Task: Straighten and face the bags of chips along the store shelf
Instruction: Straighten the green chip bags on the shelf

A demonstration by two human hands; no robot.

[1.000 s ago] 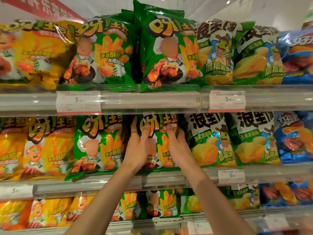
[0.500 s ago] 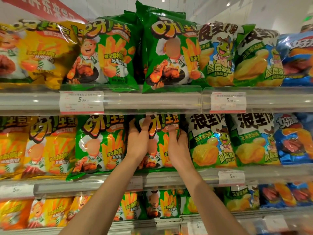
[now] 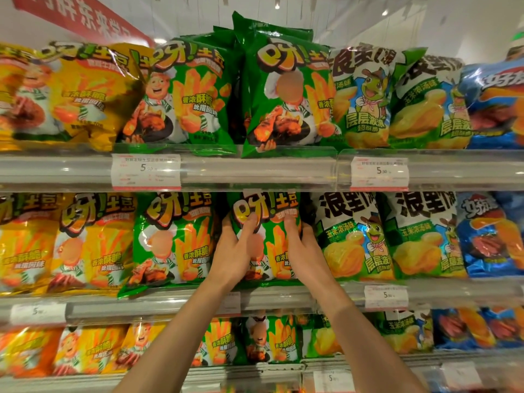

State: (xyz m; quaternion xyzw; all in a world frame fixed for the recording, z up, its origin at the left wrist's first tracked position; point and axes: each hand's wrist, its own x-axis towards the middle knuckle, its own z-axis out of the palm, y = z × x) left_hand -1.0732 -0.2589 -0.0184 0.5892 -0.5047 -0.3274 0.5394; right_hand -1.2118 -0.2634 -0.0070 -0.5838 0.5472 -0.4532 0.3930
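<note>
- Nearest, both forearms reach up to the middle shelf; the left hand [image 3: 233, 252] and right hand [image 3: 302, 248] clasp one green chip bag [image 3: 266, 222] by its two sides, thumbs laid over the front panel and the other fingers curled round its edges.
- That bag stands on the middle shelf [image 3: 280, 297], print forward, roughly upright, touching the green neighbour bag [image 3: 173, 239] on the left and the corn-chip bag [image 3: 351, 236] on the right.
- Step in hand, as I judge it: squaring and fronting this one bag. The next move likely calls for seating its bottom seam just behind the clear shelf lip (without tipping it) and letting go.
- Room is tight: bags crowd both sides, and the price rail [image 3: 255, 173] of the shelf above sits just over the bag's top.
- Farther up, the top-shelf green bag [image 3: 286, 89] leans out over its lip and probably needs facing later.
</note>
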